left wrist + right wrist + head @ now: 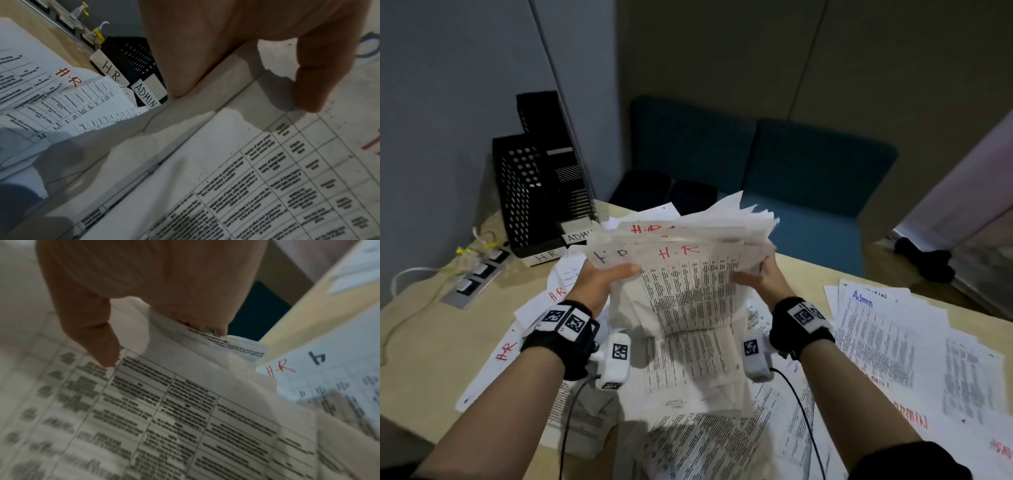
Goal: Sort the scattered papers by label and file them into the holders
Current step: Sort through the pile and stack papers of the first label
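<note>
Both hands hold up a thick, uneven stack of HR papers (685, 274) above the desk, sheets marked "H.R" in red and blue. My left hand (606, 277) grips its left edge, thumb on the printed front sheet (257, 170). My right hand (760, 277) grips the right edge, thumb across the table print (164, 402). Two black perforated holders stand at the back left: one labelled HR (517, 195), one labelled ADMIN (571, 192). Both labels show in the left wrist view: the HR label (111, 69) and the ADMIN label (146, 95).
Loose HR sheets (534, 308) lie on the desk under my left arm. A spread of Admin papers (893, 342) covers the right side. A desk power socket strip (479, 274) with cables sits at the left. A blue sofa (791, 171) stands beyond the desk.
</note>
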